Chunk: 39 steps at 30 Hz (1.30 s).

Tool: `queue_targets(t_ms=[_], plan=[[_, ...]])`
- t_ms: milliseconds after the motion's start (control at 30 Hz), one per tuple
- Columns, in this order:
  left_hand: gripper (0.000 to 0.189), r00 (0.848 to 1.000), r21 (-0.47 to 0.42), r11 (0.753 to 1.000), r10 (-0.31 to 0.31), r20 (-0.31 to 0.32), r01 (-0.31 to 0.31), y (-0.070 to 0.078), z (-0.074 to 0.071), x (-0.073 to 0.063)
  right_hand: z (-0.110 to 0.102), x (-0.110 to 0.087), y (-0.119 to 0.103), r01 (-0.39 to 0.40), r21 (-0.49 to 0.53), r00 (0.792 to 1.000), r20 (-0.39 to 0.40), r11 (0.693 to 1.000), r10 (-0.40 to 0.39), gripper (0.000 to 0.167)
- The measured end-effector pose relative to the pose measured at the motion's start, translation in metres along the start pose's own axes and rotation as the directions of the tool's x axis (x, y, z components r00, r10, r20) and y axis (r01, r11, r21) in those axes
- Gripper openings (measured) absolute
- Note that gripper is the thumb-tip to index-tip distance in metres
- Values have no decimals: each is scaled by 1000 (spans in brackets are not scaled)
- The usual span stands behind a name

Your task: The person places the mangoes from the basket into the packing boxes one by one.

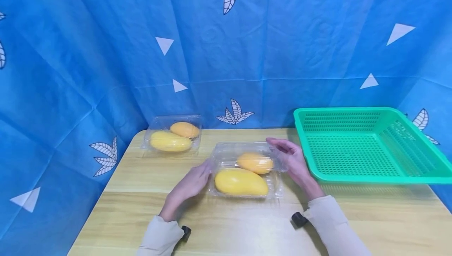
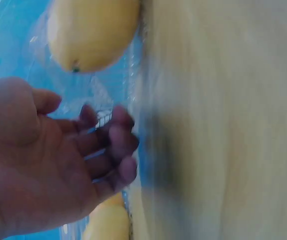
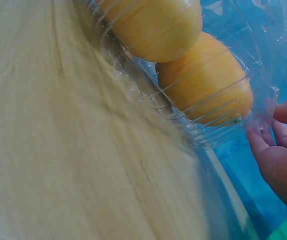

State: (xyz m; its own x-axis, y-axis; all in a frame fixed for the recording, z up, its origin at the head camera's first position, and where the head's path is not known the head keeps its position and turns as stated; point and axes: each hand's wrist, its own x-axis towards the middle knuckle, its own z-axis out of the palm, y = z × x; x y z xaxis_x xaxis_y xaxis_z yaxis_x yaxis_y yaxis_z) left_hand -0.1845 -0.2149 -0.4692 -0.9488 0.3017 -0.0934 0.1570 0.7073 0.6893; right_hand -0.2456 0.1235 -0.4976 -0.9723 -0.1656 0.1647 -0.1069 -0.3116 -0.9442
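A clear plastic clamshell box [image 1: 279,191] sits mid-table, holding a large yellow mango [image 1: 241,182] in front and a smaller orange mango [image 1: 255,163] behind it. Its transparent lid [image 1: 226,152] stands partly raised over the fruit. At the right, my right hand [image 1: 292,161] pinches the lid's edge between thumb and fingers, as the right wrist view shows. My left hand [image 1: 192,181] is beside the box's left side, fingers loosely bent with nothing in them. In the left wrist view this hand [image 2: 58,155] has its palm in sight, a mango [image 2: 93,35] beyond it.
Another clear box [image 1: 195,120] with a yellow mango [image 1: 170,141] and an orange mango [image 1: 184,129] is at the table's back left corner. A green plastic basket [image 1: 353,179] stands at the right. Blue patterned cloth [image 1: 300,44] hangs behind the wooden table [image 1: 240,228].
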Motion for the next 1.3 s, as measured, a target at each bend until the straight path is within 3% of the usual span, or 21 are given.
queue_targets(t_ms=[133, 267, 367, 567, 733, 900, 1133, 1300], plan=[[49, 997, -180, 984, 17, 81, -2, -10, -9, -4, 5, 1, 1, 0, -25, 1000, -13, 1000, -1, 41], [55, 979, -338, 941, 64, 192, 5, -18, -19, -10, 8, 1, 3, -8, -17, 1000, -25, 1000, 8, 35], [61, 955, -409, 913, 120, 270, 0, -22, -28, -12, 10, 1, 3, -10, -7, 1000, -24, 1000, 10, 33], [61, 889, -508, 861, 242, 390, -12, -30, -41, -12, 8, -4, 0, -26, -33, 999, -20, 999, 26, 35], [54, 854, -569, 822, 284, 436, 18, -28, -42, -10, 3, -8, -1, -29, -41, 999, -23, 999, 28, 38], [54, 841, -604, 794, 277, 465, 72, -28, -41, -8, 0, -9, 0, -24, -40, 1000, -20, 999, 24, 43], [51, 805, -640, 766, 341, 486, 62, -31, -39, -6, -2, -12, -2, -21, -43, 1000, -9, 999, 20, 45], [47, 810, -633, 771, 326, 487, 69, -34, -38, -7, -1, -14, -4, -46, -88, 999, 3, 995, 46, 48]])
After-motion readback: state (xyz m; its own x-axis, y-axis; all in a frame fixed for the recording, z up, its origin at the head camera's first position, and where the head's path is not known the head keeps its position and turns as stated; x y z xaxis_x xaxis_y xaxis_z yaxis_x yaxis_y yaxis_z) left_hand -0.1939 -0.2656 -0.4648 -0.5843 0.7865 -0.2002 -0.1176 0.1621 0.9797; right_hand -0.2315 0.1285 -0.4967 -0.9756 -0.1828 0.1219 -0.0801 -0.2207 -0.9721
